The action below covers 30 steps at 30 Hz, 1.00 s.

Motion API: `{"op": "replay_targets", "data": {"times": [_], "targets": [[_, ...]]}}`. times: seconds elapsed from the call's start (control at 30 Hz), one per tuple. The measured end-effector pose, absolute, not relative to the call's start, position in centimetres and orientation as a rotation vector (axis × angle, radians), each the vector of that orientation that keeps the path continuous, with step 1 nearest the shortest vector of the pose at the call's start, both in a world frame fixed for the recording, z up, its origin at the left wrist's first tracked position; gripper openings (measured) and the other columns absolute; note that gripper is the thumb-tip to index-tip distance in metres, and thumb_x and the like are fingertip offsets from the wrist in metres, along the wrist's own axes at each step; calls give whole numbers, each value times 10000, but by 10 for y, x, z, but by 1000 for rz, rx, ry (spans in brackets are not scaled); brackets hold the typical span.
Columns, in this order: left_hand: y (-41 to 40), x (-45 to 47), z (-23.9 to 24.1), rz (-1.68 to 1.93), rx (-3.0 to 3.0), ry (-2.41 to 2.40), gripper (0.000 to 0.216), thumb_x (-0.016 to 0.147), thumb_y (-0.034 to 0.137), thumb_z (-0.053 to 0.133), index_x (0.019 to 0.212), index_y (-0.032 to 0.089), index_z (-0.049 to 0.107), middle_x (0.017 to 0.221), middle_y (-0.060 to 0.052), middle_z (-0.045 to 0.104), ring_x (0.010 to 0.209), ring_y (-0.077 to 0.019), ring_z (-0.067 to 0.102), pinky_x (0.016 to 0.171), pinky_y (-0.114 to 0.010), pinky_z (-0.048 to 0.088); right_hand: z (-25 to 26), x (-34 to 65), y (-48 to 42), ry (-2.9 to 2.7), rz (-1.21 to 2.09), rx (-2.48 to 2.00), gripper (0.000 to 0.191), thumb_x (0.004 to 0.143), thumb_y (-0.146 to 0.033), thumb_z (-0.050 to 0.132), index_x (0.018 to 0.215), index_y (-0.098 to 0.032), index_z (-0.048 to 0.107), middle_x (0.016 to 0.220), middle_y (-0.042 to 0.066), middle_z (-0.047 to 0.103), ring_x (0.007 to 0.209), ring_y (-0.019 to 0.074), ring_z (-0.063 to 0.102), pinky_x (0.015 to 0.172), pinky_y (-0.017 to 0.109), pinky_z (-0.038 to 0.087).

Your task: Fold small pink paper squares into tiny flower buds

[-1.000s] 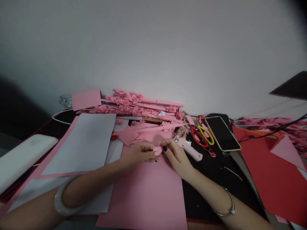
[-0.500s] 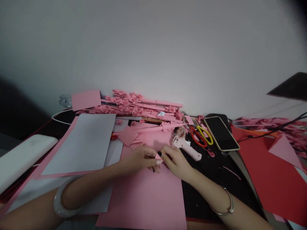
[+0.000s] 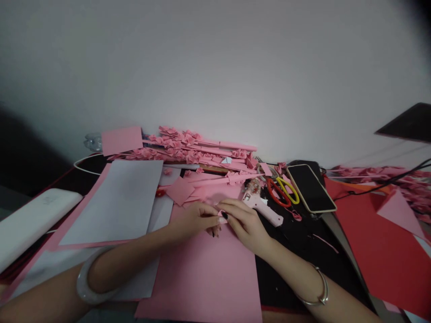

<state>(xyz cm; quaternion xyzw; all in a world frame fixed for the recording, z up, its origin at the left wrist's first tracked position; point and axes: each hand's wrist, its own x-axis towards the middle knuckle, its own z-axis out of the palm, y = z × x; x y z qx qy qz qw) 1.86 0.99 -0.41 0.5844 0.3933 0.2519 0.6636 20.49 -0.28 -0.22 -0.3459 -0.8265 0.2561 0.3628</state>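
Observation:
Between my two hands is a small folded piece of pink paper (image 3: 221,214), mostly covered by fingers. My left hand (image 3: 198,219) pinches it from the left, thumb on top and the other fingers curled below. From the right, my right hand (image 3: 243,220) grips the same piece, its dark-nailed thumb pressed on it and its fingers reaching over the far side. Both hands hover over a large pink sheet (image 3: 212,273). Just beyond the right hand lies a pale pink glue gun (image 3: 261,207). Square pink paper pieces (image 3: 180,190) lie beyond the left hand.
Folded pink paper flowers on stems (image 3: 182,142) are heaped along the wall. Scissors with red and yellow handles (image 3: 283,191) lie beside a phone (image 3: 311,187). White sheets (image 3: 114,202) and a white power bank (image 3: 33,224) sit left; red paper (image 3: 384,242) lies right.
The fingers of my right hand have stretched forward over the far side of the small paper. My left fingers have shifted slightly; both hands stay together on it.

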Motion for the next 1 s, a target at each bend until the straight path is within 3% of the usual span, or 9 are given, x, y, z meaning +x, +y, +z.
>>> {"op": "replay_targets", "data": {"times": [0.27, 0.6, 1.0], "targets": [[11, 17, -2, 568, 1272, 915, 289, 773, 402, 591, 589, 190, 663, 562, -28, 660, 539, -168, 608, 615, -309, 504, -7, 207, -2, -2141, 485, -888, 397, 892, -97, 454, 1224, -271, 584, 1198, 90, 591, 1109, 211, 554, 916, 382, 478], [12, 18, -6, 555, 1224, 906, 301, 778, 373, 614, 580, 150, 651, 531, -18, 642, 488, -113, 585, 529, -223, 479, -6, 206, -1, -2066, 556, -850, 319, 879, -84, 491, 1110, -228, 656, 1148, 111, 601, 1035, 199, 591, 852, 364, 508], [11, 18, -2, 537, 1182, 940, 331, 783, 400, 600, 594, 130, 632, 527, -23, 628, 485, -125, 574, 542, -246, 472, -8, 210, 0, -2204, 257, -842, 326, 872, -80, 518, 1147, -220, 622, 1193, 107, 591, 1046, 219, 567, 830, 360, 491]]}}
